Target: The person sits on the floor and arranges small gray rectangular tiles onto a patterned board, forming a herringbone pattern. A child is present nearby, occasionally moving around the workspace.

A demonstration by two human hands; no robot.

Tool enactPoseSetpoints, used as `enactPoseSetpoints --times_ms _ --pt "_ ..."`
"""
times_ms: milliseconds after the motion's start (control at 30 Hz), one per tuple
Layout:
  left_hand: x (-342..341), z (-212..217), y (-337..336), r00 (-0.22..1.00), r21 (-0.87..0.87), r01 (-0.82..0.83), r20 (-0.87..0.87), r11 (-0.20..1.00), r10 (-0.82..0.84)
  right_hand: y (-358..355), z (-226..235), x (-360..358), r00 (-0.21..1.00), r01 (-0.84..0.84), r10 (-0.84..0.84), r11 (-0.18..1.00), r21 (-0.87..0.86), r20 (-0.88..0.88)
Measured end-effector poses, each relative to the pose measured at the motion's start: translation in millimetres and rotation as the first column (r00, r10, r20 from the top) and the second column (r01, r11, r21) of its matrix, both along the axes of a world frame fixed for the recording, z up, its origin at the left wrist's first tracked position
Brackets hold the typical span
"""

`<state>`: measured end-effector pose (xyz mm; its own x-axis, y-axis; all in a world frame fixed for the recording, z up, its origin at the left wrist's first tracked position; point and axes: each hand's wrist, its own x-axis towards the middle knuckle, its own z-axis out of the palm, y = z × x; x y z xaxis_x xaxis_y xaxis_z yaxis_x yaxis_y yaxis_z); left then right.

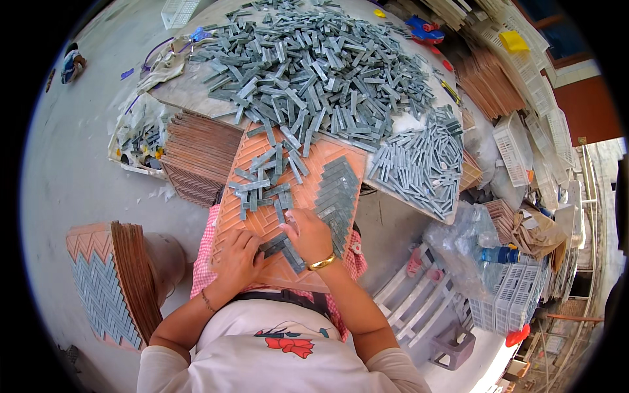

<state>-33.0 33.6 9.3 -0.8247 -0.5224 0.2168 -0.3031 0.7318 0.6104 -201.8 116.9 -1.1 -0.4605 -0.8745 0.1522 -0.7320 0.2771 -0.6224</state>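
Note:
An orange herringbone mould tray (262, 219) lies tilted on my lap against the table. Grey stone strips (265, 180) lie loose on its upper part, and a fitted band of strips (337, 193) fills its right side. My left hand (237, 259) rests flat on the tray's lower left, fingertips touching a grey strip (274, 244). My right hand (309, 234), with a gold bracelet at the wrist, presses strips into the pattern at the tray's lower middle. Whether either hand grips a strip is hidden by the fingers.
A big heap of grey strips (314, 65) covers the table behind the tray. A stack of brown trays (200, 157) sits left; filled trays (108, 281) stand on a stool at lower left. White crates (511, 298), plastic bags and a bottle crowd the right.

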Motion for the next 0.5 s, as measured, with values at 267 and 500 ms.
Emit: enactPoseSetpoints --times_ms 267,500 --pt "3 -7 -2 0.999 -0.038 0.03 -0.02 0.999 -0.03 -12 -7 3 0.935 0.167 -0.176 0.984 0.056 0.308" --pt "-18 -21 1 0.999 -0.008 -0.037 0.015 0.999 0.037 27 0 -15 0.774 0.251 -0.189 0.968 -0.018 0.604"
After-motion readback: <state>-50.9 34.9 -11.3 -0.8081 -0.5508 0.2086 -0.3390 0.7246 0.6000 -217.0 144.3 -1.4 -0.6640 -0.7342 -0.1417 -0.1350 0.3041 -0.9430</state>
